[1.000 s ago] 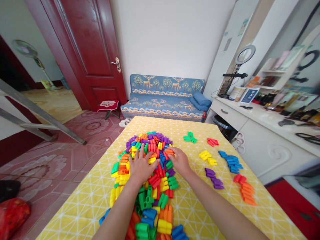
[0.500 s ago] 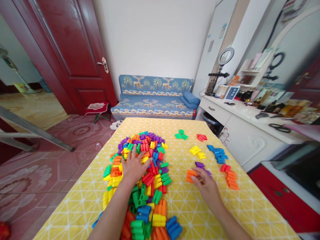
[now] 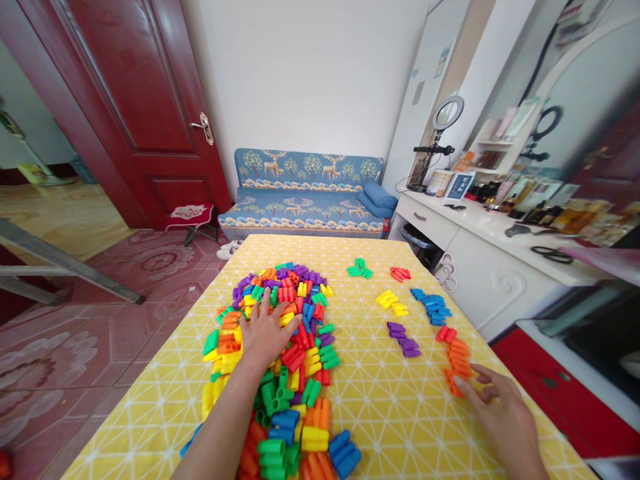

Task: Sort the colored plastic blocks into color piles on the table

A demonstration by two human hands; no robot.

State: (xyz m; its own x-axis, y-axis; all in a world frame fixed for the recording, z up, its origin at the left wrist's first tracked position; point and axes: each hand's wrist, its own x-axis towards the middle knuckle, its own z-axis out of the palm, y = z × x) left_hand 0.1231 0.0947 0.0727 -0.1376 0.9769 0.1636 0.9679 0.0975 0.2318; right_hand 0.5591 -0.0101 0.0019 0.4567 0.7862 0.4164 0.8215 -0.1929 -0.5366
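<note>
My left hand (image 3: pixel 266 335) lies palm down on the big mixed pile of plastic tube-shaped building blocks (image 3: pixel 280 393), fingers spread and gripping nothing. On the right side of the table, my right hand (image 3: pixel 500 407) pinches an orange block (image 3: pixel 453 383) between thumb and forefinger. This block rests against the near end of a row of orange blocks (image 3: pixel 459 355). Just beyond that row lie red blocks (image 3: pixel 447 334), and further back a group of blue blocks (image 3: pixel 433 307). Purple blocks (image 3: pixel 403 340) sit to the left of my right hand.
Yellow blocks (image 3: pixel 393 303), green blocks (image 3: pixel 360 269) and red blocks (image 3: pixel 401 274) form small groups farther back on the yellow patterned tablecloth (image 3: pixel 380 407). A blue sofa (image 3: pixel 310 193) stands beyond the table. To the right is a white dressing table (image 3: pixel 480 233) with bottles.
My right hand has carried the orange block rightward, from beside the purple blocks to the orange row. The purple blocks are now uncovered. My left hand stays on the pile.
</note>
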